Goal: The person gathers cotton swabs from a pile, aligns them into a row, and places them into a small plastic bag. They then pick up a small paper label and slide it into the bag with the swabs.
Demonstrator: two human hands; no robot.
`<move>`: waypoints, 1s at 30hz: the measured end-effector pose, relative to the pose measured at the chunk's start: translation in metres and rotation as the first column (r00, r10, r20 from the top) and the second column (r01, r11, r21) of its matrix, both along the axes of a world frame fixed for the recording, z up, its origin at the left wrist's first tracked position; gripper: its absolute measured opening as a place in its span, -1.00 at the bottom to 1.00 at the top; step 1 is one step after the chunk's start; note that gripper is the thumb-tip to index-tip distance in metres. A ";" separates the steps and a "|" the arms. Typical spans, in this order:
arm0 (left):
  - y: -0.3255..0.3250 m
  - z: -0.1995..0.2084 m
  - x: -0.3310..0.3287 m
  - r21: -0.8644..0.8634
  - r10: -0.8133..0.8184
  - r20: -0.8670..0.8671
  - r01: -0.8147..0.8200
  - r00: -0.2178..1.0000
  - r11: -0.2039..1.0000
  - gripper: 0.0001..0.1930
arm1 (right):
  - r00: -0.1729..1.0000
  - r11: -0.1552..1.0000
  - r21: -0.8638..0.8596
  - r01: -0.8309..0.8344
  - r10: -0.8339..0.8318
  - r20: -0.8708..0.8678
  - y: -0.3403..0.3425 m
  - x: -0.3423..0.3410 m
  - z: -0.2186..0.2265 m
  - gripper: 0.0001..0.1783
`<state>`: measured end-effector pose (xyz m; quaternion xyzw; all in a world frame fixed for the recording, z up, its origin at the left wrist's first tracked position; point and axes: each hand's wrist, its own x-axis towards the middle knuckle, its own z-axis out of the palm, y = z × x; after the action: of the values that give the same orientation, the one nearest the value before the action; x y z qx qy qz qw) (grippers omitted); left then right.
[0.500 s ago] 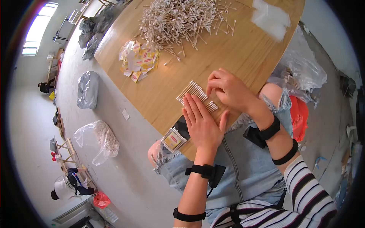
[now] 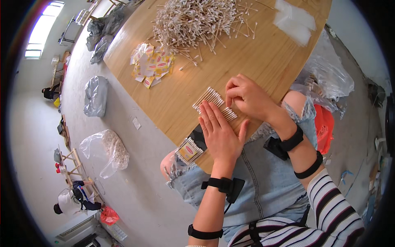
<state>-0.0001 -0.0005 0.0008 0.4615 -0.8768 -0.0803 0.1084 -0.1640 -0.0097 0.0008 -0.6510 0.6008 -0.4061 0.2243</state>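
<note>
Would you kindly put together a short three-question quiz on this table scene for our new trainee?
1. True or false: the left hand lies flat, palm down, on the row of cotton swabs.
2. What lies beside the big heap of loose swabs? A) small paper labels B) scissors C) a roll of tape
3. Fill in: the right hand is curled, its fingertips at the row's ____ end.

Key
1. True.
2. A: the small paper labels lie spread on the wooden table.
3. Far, away from the person.
</note>
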 end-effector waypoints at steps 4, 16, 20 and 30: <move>0.000 0.000 0.000 0.006 0.003 -0.004 -0.003 1.000 1.000 0.05 | 0.995 0.996 -0.029 0.085 -0.083 0.051 -0.003 0.005 0.000 -0.84; 0.000 -0.001 0.000 0.003 0.007 -0.005 -0.006 1.000 1.000 0.06 | 0.997 0.996 -0.070 0.060 -0.063 -0.048 -0.004 0.004 -0.003 -0.84; 0.001 -0.001 0.000 0.004 0.006 -0.014 -0.005 1.000 1.000 0.05 | 0.996 0.994 -0.091 0.059 -0.065 -0.064 -0.003 0.005 -0.005 -0.85; 0.001 -0.002 0.001 -0.005 0.006 -0.024 -0.007 1.000 1.000 0.05 | 0.990 0.983 -0.120 0.137 -0.139 -0.006 -0.009 0.009 -0.005 -0.85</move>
<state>0.0005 0.0002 -0.0013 0.4631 -0.8742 -0.0833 0.1203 -0.1546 -0.0191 -0.0044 -0.6228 0.6208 -0.4512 0.1522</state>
